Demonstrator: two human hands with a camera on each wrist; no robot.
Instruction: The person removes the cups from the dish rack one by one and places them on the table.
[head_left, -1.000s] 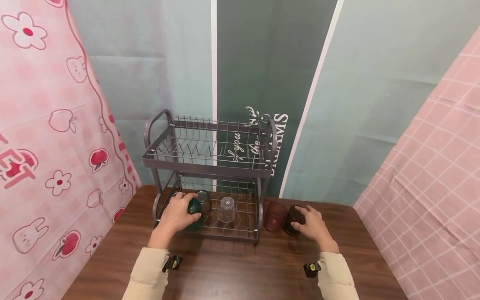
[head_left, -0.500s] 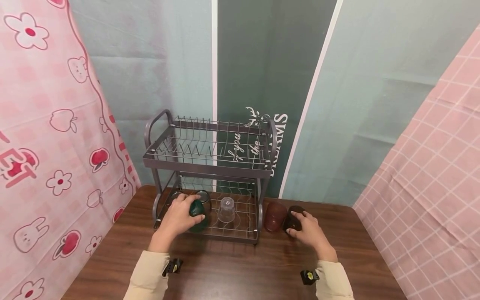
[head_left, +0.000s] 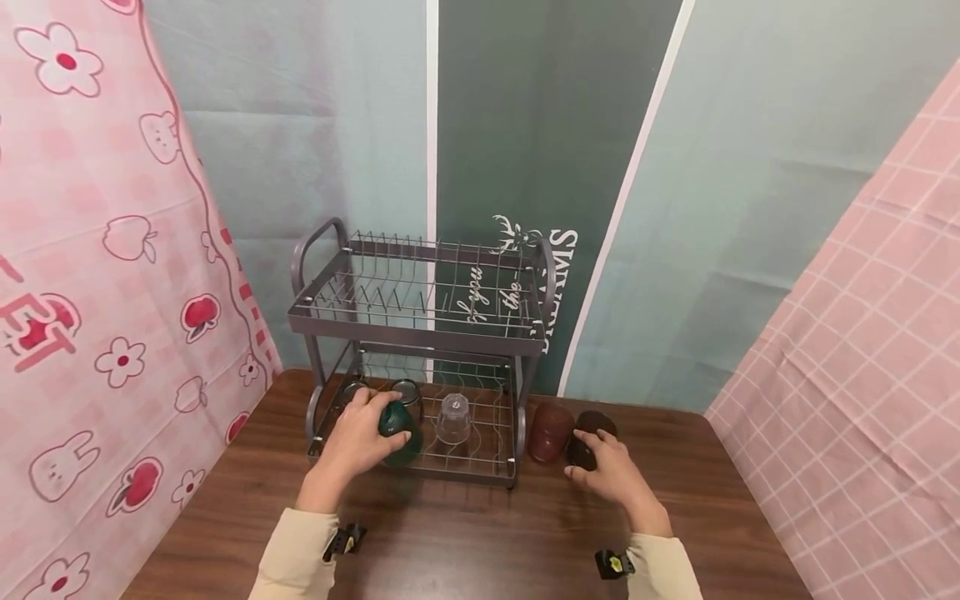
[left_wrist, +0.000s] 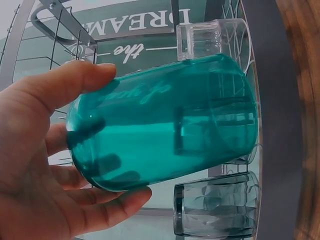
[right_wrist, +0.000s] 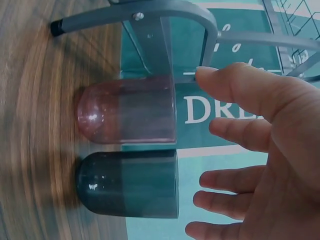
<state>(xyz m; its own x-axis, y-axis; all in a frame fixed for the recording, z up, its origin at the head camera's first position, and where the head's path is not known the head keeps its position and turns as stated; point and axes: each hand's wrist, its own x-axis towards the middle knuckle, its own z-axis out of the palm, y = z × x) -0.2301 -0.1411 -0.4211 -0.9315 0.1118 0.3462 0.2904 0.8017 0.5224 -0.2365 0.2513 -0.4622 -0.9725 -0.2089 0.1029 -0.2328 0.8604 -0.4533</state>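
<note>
The left hand (head_left: 358, 437) grips a translucent teal cup (left_wrist: 165, 122) near its rounded base, thumb on one side and fingers on the other. The cup is upside down at the front of the lower rack shelf. Beside it stand an upturned clear glass (head_left: 454, 419) and a smoky grey glass (left_wrist: 217, 205). To the right of the rack, the right hand (head_left: 613, 473) is spread, with nothing between its fingers. It is close to a dark cup (right_wrist: 127, 185), which stands upright on the table next to a reddish-brown cup (right_wrist: 127, 112), also upright.
A two-tier grey metal dish rack (head_left: 416, 333) stands at the back of the wooden table (head_left: 480, 533). Its side frame rises close to the reddish-brown cup. Pink patterned cloths (head_left: 112, 275) hang left and right, with a green and blue-grey cloth (head_left: 555, 108) behind.
The right hand has come away from the dark cup's top, moving left and nearer the person. The left hand has shifted slightly right with the teal cup.
</note>
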